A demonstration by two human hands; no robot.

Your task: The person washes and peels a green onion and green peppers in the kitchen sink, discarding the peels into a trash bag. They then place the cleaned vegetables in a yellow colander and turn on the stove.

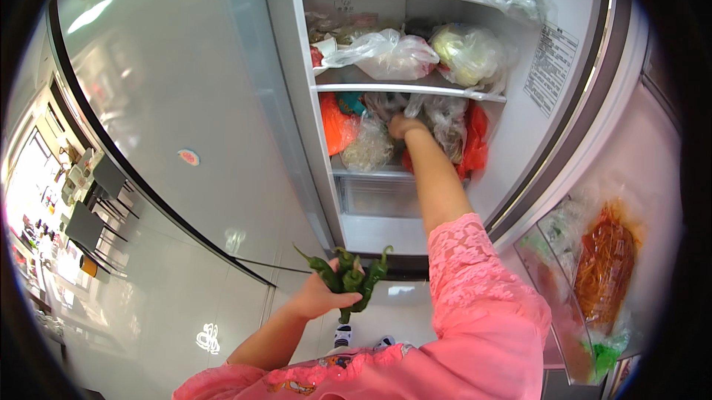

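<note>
Several long green peppers (351, 277) are gripped in a bunch by my left hand (322, 295), in front of the open refrigerator. My right arm stretches into the lower compartment, below the second shelf (411, 89). There my right hand (405, 126) is among clear plastic bags; its fingers are hidden, so I cannot tell whether they hold anything. Beside it on the left sits a clear bag of pale sprout-like food (368, 145), with an orange bag (332, 124) behind. To its right are another clear bag (446, 121) and a red plastic bag (476, 138).
Above, the middle shelf carries a bagged pale green cabbage-like vegetable (460, 54) and a knotted white bag (397, 56). A clear drawer (378, 195) lies below. The open right door holds a packaged reddish-brown food (605, 272). At left stands the closed door (183, 94); chairs (92, 227) are farther off.
</note>
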